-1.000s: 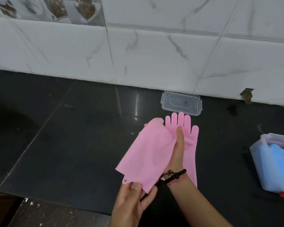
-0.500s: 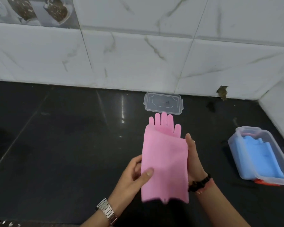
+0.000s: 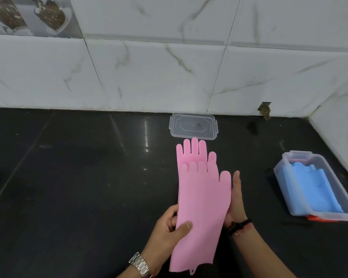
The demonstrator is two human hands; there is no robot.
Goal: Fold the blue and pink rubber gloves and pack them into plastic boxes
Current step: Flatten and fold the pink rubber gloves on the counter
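Note:
Two pink rubber gloves lie stacked, fingers pointing toward the wall. The upper pink glove is unfolded full length over the lower pink glove, whose fingertips stick out beyond it. My left hand pinches the upper glove's left edge near the cuff, thumb on top. My right hand lies flat with fingers straight against the glove's right edge, partly hidden under it. At the right stands a clear plastic box that holds folded blue gloves.
A clear plastic lid lies by the white tiled wall, just beyond the pink fingertips. The black countertop stretches left. A side wall closes the right corner. An orange edge shows at the box's near end.
The upper pink glove, folded over before, now lies opened out full length on the other glove. My view has shifted right, and both hands moved to the glove's edges.

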